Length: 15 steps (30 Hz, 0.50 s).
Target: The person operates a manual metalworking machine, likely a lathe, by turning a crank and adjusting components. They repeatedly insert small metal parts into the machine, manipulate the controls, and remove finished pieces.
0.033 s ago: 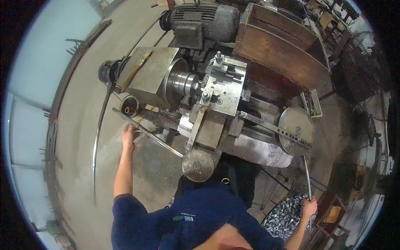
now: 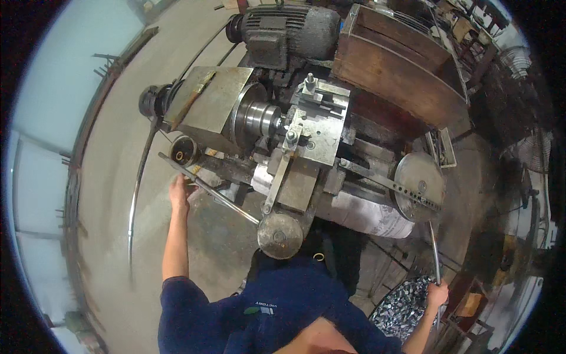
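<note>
A small metal lathe stands before me, with a steel chuck (image 2: pixel 259 120) on its spindle and a flat tool block (image 2: pixel 321 130) beside it. A long lever (image 2: pixel 227 202) runs from a round knob-like hub (image 2: pixel 280 236) toward the left. Right at the dark outer part of that lever is my left hand (image 2: pixel 180 193), its fingers partly curled and partly hidden, so its grip is unclear. Low on the right, my right hand (image 2: pixel 437 293) is closed around a thin steel lever rod (image 2: pixel 435 253) that reaches up to a round metal disc (image 2: pixel 420 180).
A round cup (image 2: pixel 183 150) holds small rings near the left lever. A brush (image 2: pixel 193 100) lies on the headstock cover (image 2: pixel 221 97). A container of small metal parts (image 2: pixel 401 307) sits beside my right hand. Behind stand a motor (image 2: pixel 292 32) and a rusty metal box (image 2: pixel 401 56).
</note>
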Motion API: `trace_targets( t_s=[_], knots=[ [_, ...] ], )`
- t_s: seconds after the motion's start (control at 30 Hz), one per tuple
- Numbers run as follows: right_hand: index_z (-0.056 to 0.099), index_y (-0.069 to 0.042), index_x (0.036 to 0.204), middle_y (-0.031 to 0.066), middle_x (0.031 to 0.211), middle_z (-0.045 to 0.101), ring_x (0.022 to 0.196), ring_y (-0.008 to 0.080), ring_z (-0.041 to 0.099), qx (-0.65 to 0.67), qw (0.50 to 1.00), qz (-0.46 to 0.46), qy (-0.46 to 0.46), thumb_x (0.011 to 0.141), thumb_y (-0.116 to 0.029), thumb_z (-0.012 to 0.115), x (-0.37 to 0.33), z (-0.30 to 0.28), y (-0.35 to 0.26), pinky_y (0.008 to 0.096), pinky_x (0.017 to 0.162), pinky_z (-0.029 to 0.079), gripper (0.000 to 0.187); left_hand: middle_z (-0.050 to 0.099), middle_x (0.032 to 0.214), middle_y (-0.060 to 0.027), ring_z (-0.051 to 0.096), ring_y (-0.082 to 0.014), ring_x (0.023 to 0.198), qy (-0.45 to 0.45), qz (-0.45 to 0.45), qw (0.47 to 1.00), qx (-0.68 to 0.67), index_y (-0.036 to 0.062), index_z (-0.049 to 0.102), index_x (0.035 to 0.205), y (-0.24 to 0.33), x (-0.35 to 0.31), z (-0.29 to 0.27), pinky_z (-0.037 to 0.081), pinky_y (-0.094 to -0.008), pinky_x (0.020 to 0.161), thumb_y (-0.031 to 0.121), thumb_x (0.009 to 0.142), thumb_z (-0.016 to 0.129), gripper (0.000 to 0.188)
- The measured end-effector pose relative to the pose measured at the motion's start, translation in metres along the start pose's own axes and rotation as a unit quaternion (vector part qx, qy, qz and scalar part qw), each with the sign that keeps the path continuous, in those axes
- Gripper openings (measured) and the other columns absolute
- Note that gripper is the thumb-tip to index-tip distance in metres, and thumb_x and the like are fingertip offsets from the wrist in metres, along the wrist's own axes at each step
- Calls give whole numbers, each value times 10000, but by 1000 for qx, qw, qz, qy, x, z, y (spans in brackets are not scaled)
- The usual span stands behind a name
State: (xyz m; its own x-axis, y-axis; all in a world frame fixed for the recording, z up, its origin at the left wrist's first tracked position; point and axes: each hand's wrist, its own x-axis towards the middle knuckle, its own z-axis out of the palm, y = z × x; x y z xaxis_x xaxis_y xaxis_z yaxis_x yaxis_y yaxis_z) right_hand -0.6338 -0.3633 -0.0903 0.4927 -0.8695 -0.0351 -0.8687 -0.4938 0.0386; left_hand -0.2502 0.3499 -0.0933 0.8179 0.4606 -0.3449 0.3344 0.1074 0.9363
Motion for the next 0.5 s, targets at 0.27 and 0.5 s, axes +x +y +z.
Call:
trace_targets(
  t_s=[0.27,0.5],
  knots=[
    [606,-15,749,203,777,590,729,385,571,-4,1000,-9,13,597,-240,590,-12,2,-12,466,638,456,273,526,761,-112,564,-239,608,121,64,976,-166,14,442,973,-5,3,57,502,-370,535,98,818,510,189],
    [591,9,767,231,786,593,745,394,574,-2,997,74,-23,616,-286,618,-37,25,-4,462,643,453,333,504,675,-86,529,-212,546,127,68,980,-138,24,431,975,2,-4,55,485,-371,526,59,801,484,186]
  ],
)
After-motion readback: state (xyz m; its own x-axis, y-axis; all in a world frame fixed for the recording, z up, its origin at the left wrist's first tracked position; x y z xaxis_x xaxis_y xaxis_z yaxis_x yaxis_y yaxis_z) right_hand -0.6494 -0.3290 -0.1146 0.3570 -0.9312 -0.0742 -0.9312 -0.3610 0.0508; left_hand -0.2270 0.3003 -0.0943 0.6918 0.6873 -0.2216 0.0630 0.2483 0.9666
